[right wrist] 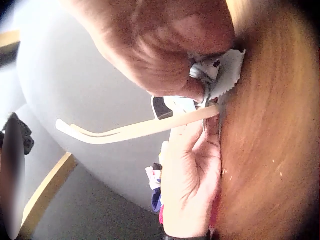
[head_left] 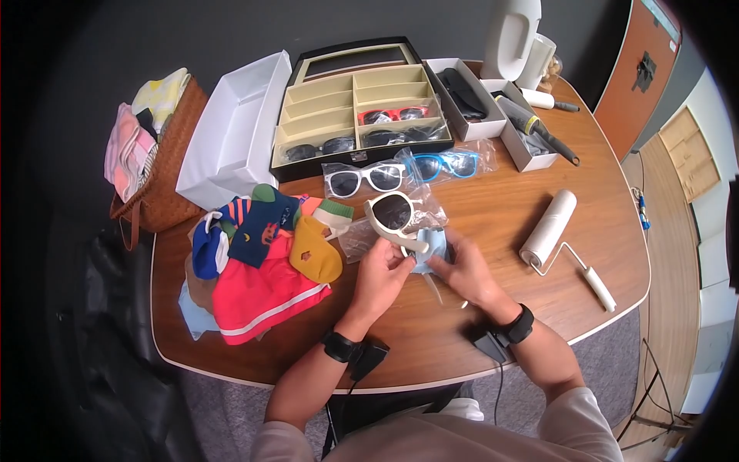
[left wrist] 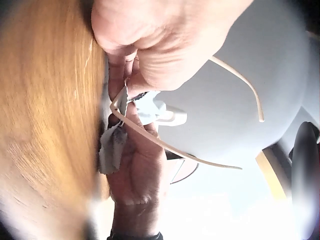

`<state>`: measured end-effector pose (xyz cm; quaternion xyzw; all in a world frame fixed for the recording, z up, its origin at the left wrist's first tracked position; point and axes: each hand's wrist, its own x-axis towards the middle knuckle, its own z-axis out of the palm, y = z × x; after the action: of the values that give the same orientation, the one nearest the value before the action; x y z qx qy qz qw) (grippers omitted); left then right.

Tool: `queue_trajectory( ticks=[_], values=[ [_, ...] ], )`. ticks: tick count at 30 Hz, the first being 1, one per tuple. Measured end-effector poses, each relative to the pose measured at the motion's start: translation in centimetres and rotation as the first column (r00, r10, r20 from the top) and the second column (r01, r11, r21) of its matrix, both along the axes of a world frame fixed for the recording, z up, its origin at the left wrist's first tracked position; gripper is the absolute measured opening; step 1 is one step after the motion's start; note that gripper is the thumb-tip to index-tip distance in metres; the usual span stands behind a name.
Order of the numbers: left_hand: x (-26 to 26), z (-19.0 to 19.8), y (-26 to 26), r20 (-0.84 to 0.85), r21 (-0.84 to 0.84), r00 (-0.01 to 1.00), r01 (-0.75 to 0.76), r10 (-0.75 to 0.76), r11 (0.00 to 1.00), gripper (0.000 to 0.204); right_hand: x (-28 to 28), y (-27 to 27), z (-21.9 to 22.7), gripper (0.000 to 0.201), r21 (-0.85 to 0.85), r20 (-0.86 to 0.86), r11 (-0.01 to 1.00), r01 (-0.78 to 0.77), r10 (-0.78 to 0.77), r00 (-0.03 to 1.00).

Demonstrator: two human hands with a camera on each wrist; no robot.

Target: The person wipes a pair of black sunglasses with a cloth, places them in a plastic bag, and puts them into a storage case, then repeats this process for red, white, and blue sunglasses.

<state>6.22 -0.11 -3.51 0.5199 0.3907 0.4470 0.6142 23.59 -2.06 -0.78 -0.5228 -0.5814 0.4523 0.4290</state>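
Observation:
My left hand (head_left: 382,276) holds a pair of cream-framed sunglasses (head_left: 392,210) above the front middle of the table, one dark lens facing up. A light blue cloth (head_left: 433,248) is pinched by my right hand (head_left: 466,271) against the glasses. The left wrist view has both thin temples (left wrist: 185,155) sticking out past the fingers, with the zigzag-edged cloth (left wrist: 113,147) bunched between the hands. From the right wrist, the cloth (right wrist: 229,73) lies folded under the right fingers, and the other lens is hidden.
Bagged white sunglasses (head_left: 363,180) and blue ones (head_left: 445,165) lie behind the hands. Further back stand a compartment case (head_left: 296,110) with several sunglasses, and white boxes (head_left: 235,115). Socks and clothes (head_left: 265,296) are heaped left; a lint roller (head_left: 550,229) lies right.

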Motion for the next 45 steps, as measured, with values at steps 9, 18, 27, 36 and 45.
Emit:
queue_trajectory(
  ticks=[9,18,27,36,45],
  values=[
    [0.1,-0.4,0.0,-0.042,-0.016,0.998,-0.047,0.046,0.999,0.005,0.2,0.0,-1.0,0.021,-0.024,-0.04,0.999,0.031,-0.031,0.999],
    [0.3,0.3,-0.3,-0.027,-0.023,0.999,-0.036,0.036,0.999,0.003,0.0,0.0,-1.3,0.018,-0.044,-0.027,0.997,0.06,-0.062,0.998],
    [-0.1,-0.4,0.0,-0.117,0.059,0.993,0.003,0.004,0.998,0.017,0.1,0.0,0.2,0.028,0.008,0.092,1.0,0.014,-0.015,0.996],
    [0.0,1.0,-0.1,-0.025,-0.106,0.998,-0.058,0.055,0.993,0.008,-0.1,-0.1,-0.8,0.018,0.021,0.012,0.998,0.065,-0.065,0.998],
    [-0.3,2.2,-0.4,0.143,0.065,0.988,0.055,-0.063,0.996,0.038,1.3,-0.2,0.8,0.019,0.43,0.047,0.847,0.312,-0.366,0.929]
  ],
)
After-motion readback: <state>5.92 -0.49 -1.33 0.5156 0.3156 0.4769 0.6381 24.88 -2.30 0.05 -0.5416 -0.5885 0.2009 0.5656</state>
